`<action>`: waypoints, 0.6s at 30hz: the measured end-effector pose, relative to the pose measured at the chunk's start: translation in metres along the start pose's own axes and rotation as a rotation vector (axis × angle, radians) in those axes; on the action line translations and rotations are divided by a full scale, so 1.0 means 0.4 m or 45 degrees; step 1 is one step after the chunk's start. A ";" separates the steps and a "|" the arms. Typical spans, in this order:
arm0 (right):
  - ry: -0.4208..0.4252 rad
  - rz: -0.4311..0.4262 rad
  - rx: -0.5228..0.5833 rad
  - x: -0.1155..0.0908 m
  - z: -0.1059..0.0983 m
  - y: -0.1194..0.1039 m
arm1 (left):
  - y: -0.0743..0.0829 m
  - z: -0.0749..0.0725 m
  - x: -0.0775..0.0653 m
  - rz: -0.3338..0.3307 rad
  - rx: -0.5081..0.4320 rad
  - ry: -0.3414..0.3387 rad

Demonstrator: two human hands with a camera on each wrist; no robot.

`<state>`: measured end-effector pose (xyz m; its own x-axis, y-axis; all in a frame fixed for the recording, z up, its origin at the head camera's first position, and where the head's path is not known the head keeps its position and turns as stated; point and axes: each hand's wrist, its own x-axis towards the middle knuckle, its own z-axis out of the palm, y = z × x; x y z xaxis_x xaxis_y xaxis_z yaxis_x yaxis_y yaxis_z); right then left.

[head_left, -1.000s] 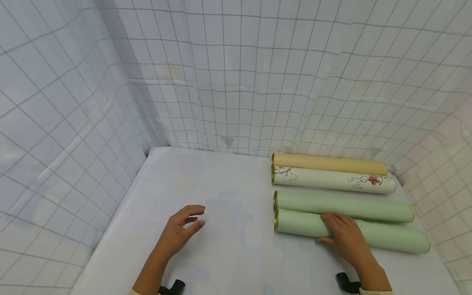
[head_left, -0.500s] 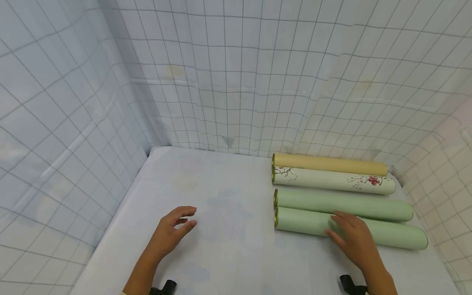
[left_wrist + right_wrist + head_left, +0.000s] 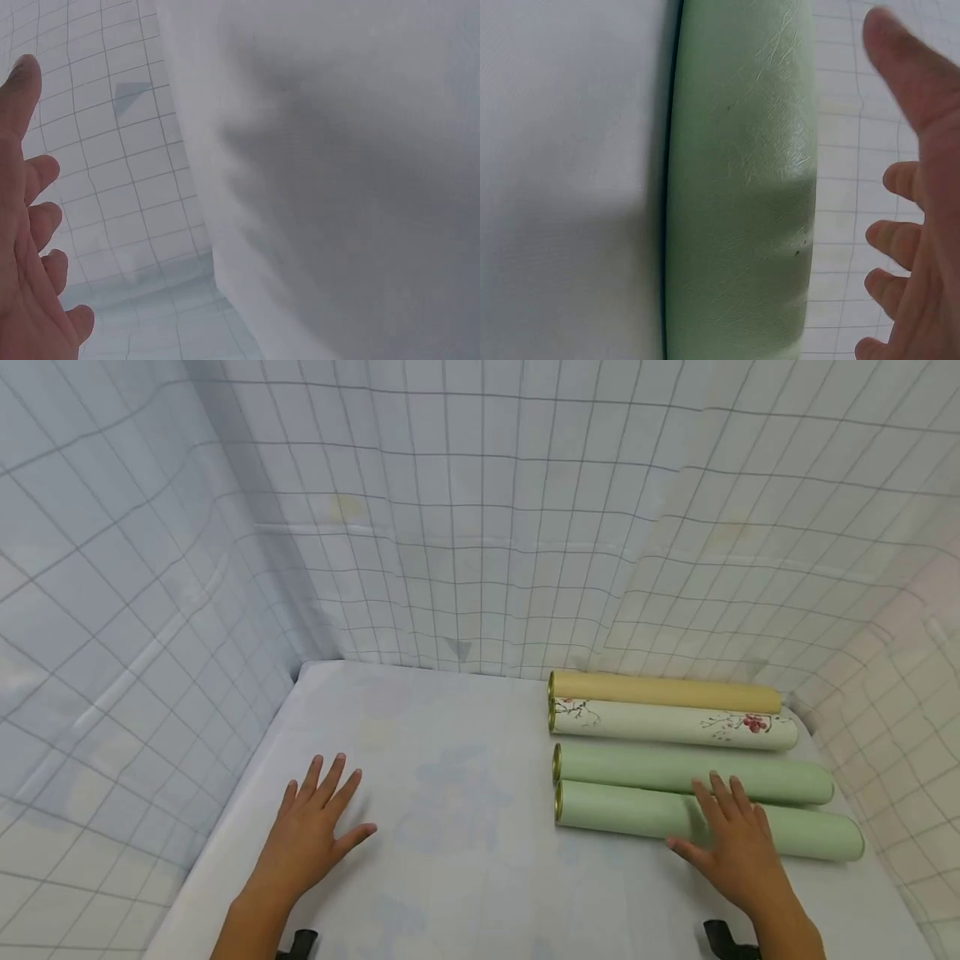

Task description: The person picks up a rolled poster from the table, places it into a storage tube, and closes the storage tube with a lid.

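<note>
My right hand [image 3: 731, 847] hovers with spread fingers over the nearer green tube [image 3: 626, 810]. In the right wrist view a gap shows between that hand and the green surface, which carries the hand's shadow. Just behind lies a second green tube [image 3: 637, 768], side by side with the first. Farther back are a white tube with a branch and red blossom print [image 3: 652, 721] and a yellow tube [image 3: 667, 691], close together. All have gold-coloured rims at their left ends. My left hand [image 3: 303, 843] is spread above the white cloth at the left, holding nothing; its shadow falls below.
A white cloth [image 3: 450, 760] covers the table. White sheets with a dark grid [image 3: 480, 527] hang at the back and on both sides, close to the table edges. The tubes' right ends lie near the right-hand sheet [image 3: 907, 760].
My right hand has lifted off the nearer green tube, and its fingers have straightened. My left hand has shifted left and spread its fingers. The tubes lie nearly as before.
</note>
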<state>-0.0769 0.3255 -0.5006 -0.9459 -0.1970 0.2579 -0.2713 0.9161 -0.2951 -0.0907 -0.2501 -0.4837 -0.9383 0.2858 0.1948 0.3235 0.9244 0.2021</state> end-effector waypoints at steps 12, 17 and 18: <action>-0.114 0.074 -0.129 -0.004 -0.009 -0.029 | 0.003 -0.009 -0.004 -0.063 0.034 -0.042; -0.131 0.065 -0.118 -0.004 -0.007 -0.031 | 0.009 -0.011 -0.001 -0.058 0.028 -0.052; -0.134 0.066 -0.118 -0.004 -0.007 -0.031 | 0.010 -0.012 -0.001 -0.056 0.027 -0.049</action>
<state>-0.0714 0.3153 -0.4947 -0.9729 -0.1795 0.1454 -0.2085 0.9534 -0.2179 -0.0884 -0.2478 -0.4786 -0.9556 0.2541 0.1492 0.2798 0.9413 0.1891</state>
